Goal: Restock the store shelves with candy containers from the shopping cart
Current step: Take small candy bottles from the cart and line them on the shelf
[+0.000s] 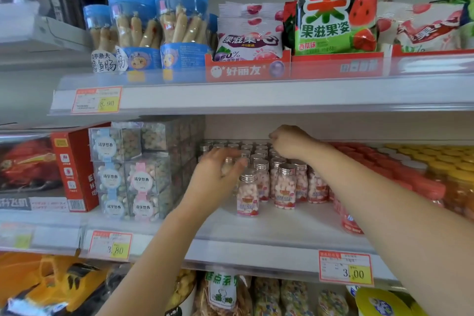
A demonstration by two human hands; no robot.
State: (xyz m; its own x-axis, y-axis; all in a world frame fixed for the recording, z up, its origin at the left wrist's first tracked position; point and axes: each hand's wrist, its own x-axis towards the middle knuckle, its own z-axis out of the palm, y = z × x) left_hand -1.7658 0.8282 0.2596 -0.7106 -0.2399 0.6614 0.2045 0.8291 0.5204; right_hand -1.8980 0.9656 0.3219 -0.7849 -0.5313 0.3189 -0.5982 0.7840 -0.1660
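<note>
Clear, silver-capped cylindrical bottle (226, 165) gripped in left hand (214, 174) — right hand (291, 141) curled, grasp unclear.

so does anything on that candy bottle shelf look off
Nothing looks spilled or damaged. One silver-capped candy bottle stands upright on its own, ahead of the rows of bottles, with bare middle shelf around it. It is out of line with the rows, not toppled.

white middle shelf (269, 228) carries silver-capped candy bottles (284, 187) and clear boxes (115, 177).
</note>
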